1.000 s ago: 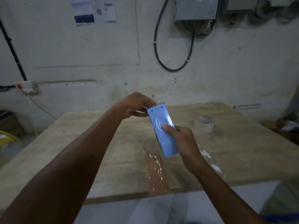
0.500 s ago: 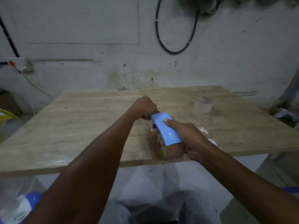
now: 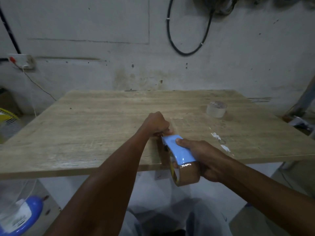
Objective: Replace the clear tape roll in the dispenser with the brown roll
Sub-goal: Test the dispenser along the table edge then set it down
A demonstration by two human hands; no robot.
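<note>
With my right hand (image 3: 202,155) clamped around the blue dispenser (image 3: 177,150) and brown roll (image 3: 185,175), my left hand (image 3: 157,124) should pinch the tape end taut and press it flat onto the counter (image 3: 102,120).

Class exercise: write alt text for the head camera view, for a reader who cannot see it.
Seen from above, a right hand grips a blue dispenser loaded with a brown roll at the near edge of a wooden table, while the left hand pinches at its front end. A clear roll sits apart at the table's far right.
</note>
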